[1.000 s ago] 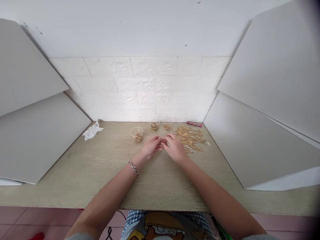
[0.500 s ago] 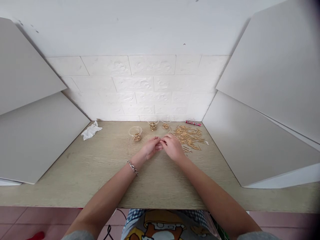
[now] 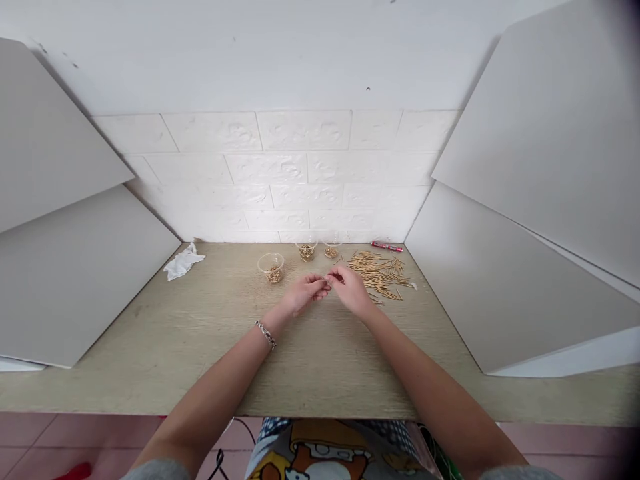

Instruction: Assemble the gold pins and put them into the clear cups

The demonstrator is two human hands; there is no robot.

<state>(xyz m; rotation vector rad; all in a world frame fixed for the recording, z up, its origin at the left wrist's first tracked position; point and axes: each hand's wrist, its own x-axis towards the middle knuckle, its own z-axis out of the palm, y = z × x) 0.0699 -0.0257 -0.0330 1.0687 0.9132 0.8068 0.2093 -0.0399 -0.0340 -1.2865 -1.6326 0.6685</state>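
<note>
Centrally, over the bench: left hand and right hand, with their fingertips meeting between them. Left fingers are bunched together and right fingers are pinched together likewise. Whatever they nip is too small to tell. Bracelet: metal, on the left wrist.

Pins: a loose gold heap lying flat on the bench, just beside the right hand on its right and reaching back toward the wall.

Front cup: clear, upright, gold bits in the bottom, just beyond the left hand.

Back cups: two, clear, upright, side by side at the foot of the wall, gold bits in each, beyond the meeting fingertips.

Pen: red, lying flat against the wall, behind the pins.

Cloth: white, crumpled, at the bench's back left corner, well apart from both hands.

Panels: grey, slanted, one on each side of the bench.
</note>
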